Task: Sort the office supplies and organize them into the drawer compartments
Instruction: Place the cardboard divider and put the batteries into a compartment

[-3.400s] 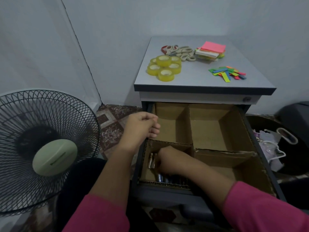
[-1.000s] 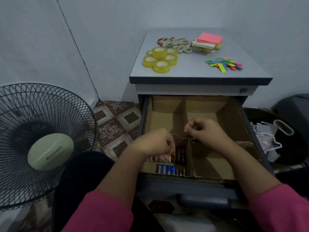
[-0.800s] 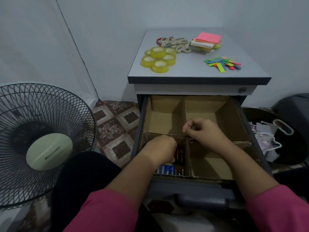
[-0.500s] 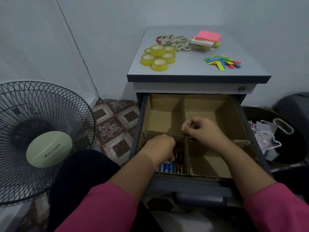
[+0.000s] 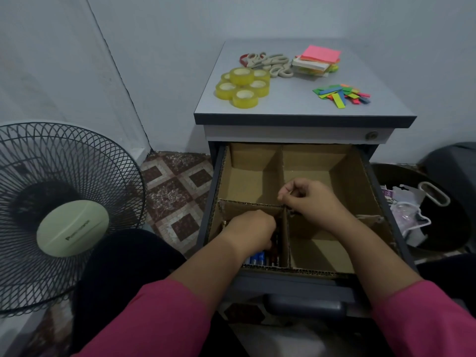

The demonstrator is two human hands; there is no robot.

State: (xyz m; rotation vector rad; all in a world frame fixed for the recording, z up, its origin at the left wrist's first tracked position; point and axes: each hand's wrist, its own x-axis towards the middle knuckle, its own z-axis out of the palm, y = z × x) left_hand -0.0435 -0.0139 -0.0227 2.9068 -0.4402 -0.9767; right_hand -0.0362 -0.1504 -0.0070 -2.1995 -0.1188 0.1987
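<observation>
Forearms in pink sleeves reach fwd & down into the open drawer [image 5: 301,282] of a small grey cabinet [image 5: 304,119]. Left hand [image 5: 251,231] is sunk wrist-deep in the near-left cardboard compartment, knuckles up, fingers curled under the palm among the batteries [image 5: 260,259]; can't tell whether they clamp one, since the fingertips are hidden. Batteries lie in rows at the near end of that compartment, blue-labelled ones w/ darker ones beside them to the right. Right hand [image 5: 310,199] hovers higher, over the crossing of the cardboard dividers [image 5: 284,228], wrist bent, fingers tucked in w/ thumb against index in a pinch; what's inside the pinch is too small to tell. Other 3 compartments show bare cardboard.

On the cabinet top: yellow tape rolls [image 5: 243,87] clustered at left, one stacked on the others; scissors [image 5: 268,63] piled behind them; sticky-note pads [image 5: 318,59] stacked at back right, touching the scissors; coloured page flags [image 5: 340,95] fanned out nearer the front right, well apart from the tape.

Standing fan [image 5: 64,215] sits on the floor at left. Dark bin [image 5: 422,210] w/ plastic scraps sits at right.
</observation>
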